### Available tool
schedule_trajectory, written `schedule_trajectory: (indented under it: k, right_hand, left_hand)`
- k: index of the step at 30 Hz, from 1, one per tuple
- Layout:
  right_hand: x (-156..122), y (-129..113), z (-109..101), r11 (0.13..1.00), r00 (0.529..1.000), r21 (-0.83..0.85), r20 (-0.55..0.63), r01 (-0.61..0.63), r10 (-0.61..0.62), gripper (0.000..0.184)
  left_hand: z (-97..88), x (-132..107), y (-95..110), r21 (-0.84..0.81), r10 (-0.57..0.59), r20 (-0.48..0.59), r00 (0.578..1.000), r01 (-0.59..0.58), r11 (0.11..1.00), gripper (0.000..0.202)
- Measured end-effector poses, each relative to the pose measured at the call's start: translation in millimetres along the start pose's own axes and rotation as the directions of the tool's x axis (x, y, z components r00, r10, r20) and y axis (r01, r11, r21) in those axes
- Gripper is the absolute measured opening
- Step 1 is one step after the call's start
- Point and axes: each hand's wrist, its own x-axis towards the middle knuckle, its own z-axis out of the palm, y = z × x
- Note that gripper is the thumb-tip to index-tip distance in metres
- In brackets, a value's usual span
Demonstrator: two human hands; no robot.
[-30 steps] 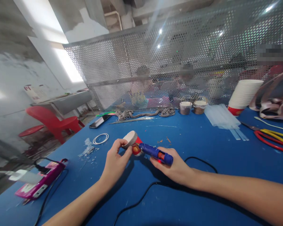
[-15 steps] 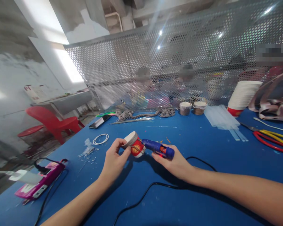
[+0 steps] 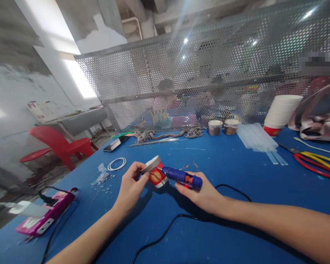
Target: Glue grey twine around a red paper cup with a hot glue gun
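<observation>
In my left hand (image 3: 133,182) is a red and white paper cup (image 3: 157,175), tilted on its side above the table. Grey cord (image 3: 151,166) is wrapped around the part by its rim, and a loose strand runs across the red side under my thumb. My right hand (image 3: 202,192) is closed around a blue hot glue gun (image 3: 181,176) with a small red light. Its nozzle points left and is right at the cup's side; whether it touches cannot be made out. A black cable (image 3: 165,234) lies on the table below.
Two cord-wrapped cups (image 3: 215,127) stand at the back, beside grey cord (image 3: 167,135) and a phone (image 3: 116,143). On the right are stacked paper cups (image 3: 283,112), glue sticks (image 3: 257,137) and scissors (image 3: 316,161). A purple power strip (image 3: 46,214) sits left, near white rings (image 3: 117,164).
The cup has turned slightly in my left hand, showing more of its red side. The glue gun has shifted a little left and down along with it.
</observation>
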Motion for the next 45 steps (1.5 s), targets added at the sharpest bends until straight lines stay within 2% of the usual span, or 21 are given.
schedule_trajectory:
  k: [8,14,20,25,28,34,41,45]
  right_hand:
    - [2.3,0.8,-1.1,0.999,0.999,0.023,-0.026,-0.039,0.04,0.023]
    - [-3.7,0.6,5.2,0.995,0.999,-0.079,0.006,0.053,-0.053,0.022]
    - [-0.9,0.7,3.0,0.997,0.999,-0.068,-0.046,0.025,-0.028,0.023]
    - [-4.1,1.6,6.6,0.992,0.997,-0.103,-0.004,0.071,-0.072,0.022]
    - [-4.6,2.1,4.9,0.987,0.992,-0.108,-0.002,0.122,-0.123,0.022]
    - [1.8,6.8,-0.6,0.963,0.96,-0.135,-0.124,0.232,-0.249,0.015]
    - [3.5,14.2,10.4,0.916,0.932,-0.232,-0.082,0.326,-0.353,0.019]
    - [2.9,9.3,10.1,0.921,0.939,-0.244,-0.089,0.304,-0.333,0.013]
  left_hand:
    - [0.1,-0.4,1.0,-0.013,0.014,-0.023,1.0,-0.014,1.0,0.008]
    - [1.3,-1.4,1.7,0.002,0.037,-0.008,0.999,-0.037,0.999,0.011]
    - [2.0,-1.4,-1.3,0.027,0.069,-0.028,0.997,-0.069,0.997,0.01]
    - [3.3,-1.2,-1.6,0.057,0.103,-0.038,0.994,-0.101,0.993,0.009]
    - [4.5,-2.0,-0.1,0.056,0.076,-0.038,0.996,-0.074,0.996,0.01]
    - [8.7,-7.1,8.3,0.003,-0.052,0.006,0.999,0.052,0.999,0.013]
    - [15.0,-18.4,18.4,-0.06,-0.099,0.094,0.991,0.105,0.993,0.014]
    - [17.3,-20.2,20.4,-0.088,-0.136,0.114,0.984,0.147,0.985,0.016]
